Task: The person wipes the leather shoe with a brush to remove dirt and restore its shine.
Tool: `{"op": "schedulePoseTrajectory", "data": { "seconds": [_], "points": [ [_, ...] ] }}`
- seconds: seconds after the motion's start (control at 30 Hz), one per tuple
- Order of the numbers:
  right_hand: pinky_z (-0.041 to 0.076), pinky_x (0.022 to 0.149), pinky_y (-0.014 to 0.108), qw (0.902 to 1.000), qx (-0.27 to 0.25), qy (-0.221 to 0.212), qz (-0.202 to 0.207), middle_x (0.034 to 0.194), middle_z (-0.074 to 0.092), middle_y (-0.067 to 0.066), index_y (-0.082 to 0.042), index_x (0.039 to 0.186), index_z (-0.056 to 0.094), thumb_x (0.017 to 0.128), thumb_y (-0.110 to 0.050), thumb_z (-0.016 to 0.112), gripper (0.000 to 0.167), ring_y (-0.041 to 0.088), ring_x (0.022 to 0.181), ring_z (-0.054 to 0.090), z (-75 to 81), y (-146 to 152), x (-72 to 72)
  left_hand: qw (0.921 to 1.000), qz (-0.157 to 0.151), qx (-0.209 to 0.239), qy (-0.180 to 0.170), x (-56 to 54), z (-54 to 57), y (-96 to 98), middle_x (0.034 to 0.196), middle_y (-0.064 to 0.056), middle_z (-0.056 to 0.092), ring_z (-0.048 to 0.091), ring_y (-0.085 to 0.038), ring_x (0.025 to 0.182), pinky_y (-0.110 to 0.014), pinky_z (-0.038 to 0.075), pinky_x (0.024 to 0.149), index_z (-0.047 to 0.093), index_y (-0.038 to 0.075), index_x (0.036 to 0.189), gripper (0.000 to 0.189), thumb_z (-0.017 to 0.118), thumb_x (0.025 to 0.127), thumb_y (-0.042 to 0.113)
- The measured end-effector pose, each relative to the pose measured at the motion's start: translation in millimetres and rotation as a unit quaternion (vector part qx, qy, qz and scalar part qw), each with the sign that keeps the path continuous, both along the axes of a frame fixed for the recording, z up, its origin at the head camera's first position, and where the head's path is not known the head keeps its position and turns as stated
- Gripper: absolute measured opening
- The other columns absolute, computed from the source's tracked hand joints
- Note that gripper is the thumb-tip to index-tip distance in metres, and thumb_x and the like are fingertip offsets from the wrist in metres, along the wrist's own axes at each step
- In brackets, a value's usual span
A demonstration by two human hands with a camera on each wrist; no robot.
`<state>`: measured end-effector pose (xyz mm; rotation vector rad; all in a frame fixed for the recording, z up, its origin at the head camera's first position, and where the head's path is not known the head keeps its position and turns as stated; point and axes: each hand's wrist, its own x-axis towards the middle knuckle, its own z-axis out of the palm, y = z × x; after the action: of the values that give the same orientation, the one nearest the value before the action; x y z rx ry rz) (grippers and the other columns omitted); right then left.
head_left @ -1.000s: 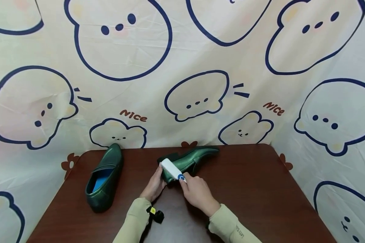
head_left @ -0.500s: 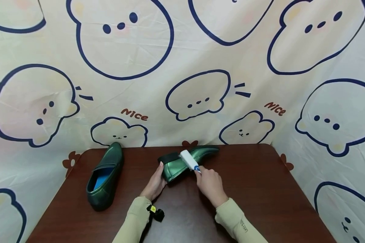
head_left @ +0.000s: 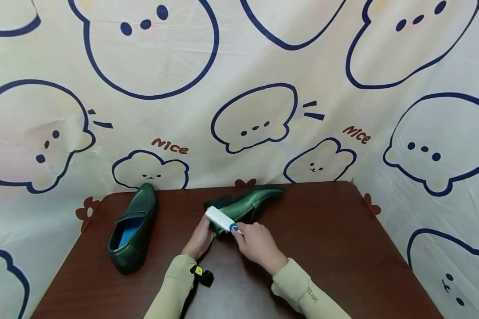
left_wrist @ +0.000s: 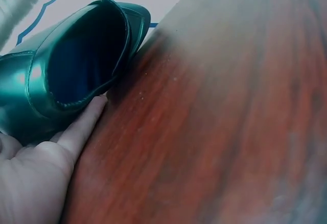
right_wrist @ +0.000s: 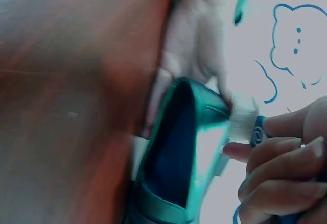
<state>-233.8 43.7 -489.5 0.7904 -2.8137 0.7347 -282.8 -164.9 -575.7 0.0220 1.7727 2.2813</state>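
Note:
A shiny green loafer (head_left: 245,206) lies on its side at the back of the table, black heel to the left and toe to the right. My left hand (head_left: 199,239) holds it at the heel end; in the left wrist view the fingers reach under the opening of the shoe. My right hand (head_left: 259,246) grips a white brush (head_left: 221,218) with blue on its handle. Its head overlaps the heel of the loafer, bristles toward the leather. The right wrist view has the brush head (right_wrist: 242,119) against the back of the shoe, close to the left thumb.
The matching green loafer (head_left: 129,261), with a blue insole, stands upright at the left of the brown table (head_left: 335,266). A cartoon-printed cloth (head_left: 255,173) rises behind the table's back edge. A small black device (head_left: 205,278) is strapped at my left wrist.
The brush went right along the side of the loafer, then came back left to the heel. My left hand keeps its hold on the shoe. The head view has shifted slightly.

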Motion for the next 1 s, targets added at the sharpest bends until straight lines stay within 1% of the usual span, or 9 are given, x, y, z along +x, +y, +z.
{"op": "schedulePoseTrajectory", "data": {
  "seconds": [0.2,0.33,0.43,0.57,0.63,0.7,0.83,0.93,1.0],
  "points": [
    [0.042,0.049,0.026,0.9991,0.008,0.03,-0.028,0.074,0.069,-0.002,-0.017,0.088,0.068,0.101,-0.027,0.068,0.016,0.011,0.056,0.055,-14.6,3.8,-3.2,0.9999,-0.001,0.001,-0.011,0.9,0.7,-2.0,0.164,-0.017,0.024,0.03,-0.026,0.147,-0.04,0.033,0.114,0.01,0.012,0.164,0.082,0.027,0.106,0.067],
    [0.043,0.051,0.026,0.9989,-0.001,0.011,-0.046,0.078,0.072,-0.001,-0.016,0.094,0.073,0.101,-0.029,0.068,0.016,0.01,0.058,0.055,-14.0,9.4,-7.6,0.9999,-0.011,-0.006,0.001,0.9,1.9,-3.5,0.161,-0.017,0.028,0.039,-0.023,0.141,-0.041,0.035,0.114,0.013,0.012,0.164,0.079,0.024,0.107,0.066],
    [0.043,0.05,0.028,0.9975,0.0,0.005,-0.07,0.074,0.069,-0.001,-0.014,0.095,0.073,0.101,-0.03,0.068,0.018,0.011,0.057,0.054,-11.6,14.2,-10.9,0.9999,-0.015,0.001,0.001,0.6,1.2,-4.1,0.157,-0.014,0.035,0.045,-0.019,0.134,-0.04,0.037,0.111,0.018,0.015,0.162,0.075,0.024,0.107,0.065],
    [0.044,0.05,0.032,0.9924,0.009,0.009,-0.122,0.071,0.066,0.001,-0.011,0.094,0.073,0.1,-0.028,0.069,0.018,0.014,0.055,0.053,-9.9,26.8,-20.9,0.9998,-0.018,0.009,0.006,1.0,0.2,-5.3,0.153,-0.011,0.037,0.048,-0.017,0.13,-0.039,0.04,0.108,0.019,0.019,0.162,0.071,0.024,0.107,0.064],
    [0.044,0.05,0.033,0.9915,0.006,0.008,-0.13,0.072,0.066,0.003,-0.01,0.096,0.073,0.1,-0.027,0.069,0.018,0.014,0.055,0.052,-8.2,32.6,-25.5,0.9998,-0.018,0.004,0.012,1.4,0.5,-6.0,0.154,-0.012,0.036,0.047,-0.017,0.13,-0.038,0.042,0.106,0.017,0.018,0.162,0.072,0.023,0.107,0.064],
    [0.045,0.051,0.032,0.9928,-0.001,0.011,-0.119,0.071,0.065,0.002,-0.009,0.096,0.072,0.1,-0.025,0.07,0.017,0.014,0.055,0.052,-6.4,34.2,-26.2,0.9998,-0.016,0.0,0.014,1.8,0.9,-6.5,0.155,-0.013,0.035,0.047,-0.017,0.13,-0.037,0.043,0.105,0.015,0.017,0.163,0.073,0.023,0.108,0.064],
    [0.043,0.054,0.028,0.9993,-0.008,0.017,-0.032,0.072,0.065,-0.003,-0.013,0.102,0.071,0.101,-0.026,0.069,0.014,0.01,0.057,0.05,-9.6,29.9,-20.4,0.9999,-0.012,-0.011,0.005,1.3,0.8,-4.5,0.156,-0.014,0.033,0.047,-0.017,0.13,-0.037,0.041,0.106,0.017,0.015,0.161,0.075,0.025,0.106,0.066],
    [0.045,0.055,0.026,0.9992,0.014,0.023,0.029,0.078,0.07,-0.004,-0.015,0.108,0.071,0.102,-0.029,0.068,0.016,0.007,0.06,0.054,-17.1,23.7,-14.7,0.9997,-0.006,-0.021,-0.003,1.5,0.8,-1.8,0.152,-0.015,0.032,0.046,-0.019,0.127,-0.038,0.038,0.106,0.025,0.009,0.154,0.078,0.025,0.105,0.07],
    [0.046,0.056,0.025,0.9982,0.033,0.03,0.041,0.081,0.072,-0.004,-0.016,0.11,0.071,0.101,-0.031,0.068,0.017,0.007,0.062,0.059,-23.3,20.8,-12.7,0.9995,-0.004,-0.03,-0.006,2.1,0.8,-0.2,0.149,-0.015,0.032,0.045,-0.02,0.126,-0.039,0.035,0.105,0.026,0.006,0.152,0.081,0.024,0.104,0.071]
  ]
}}
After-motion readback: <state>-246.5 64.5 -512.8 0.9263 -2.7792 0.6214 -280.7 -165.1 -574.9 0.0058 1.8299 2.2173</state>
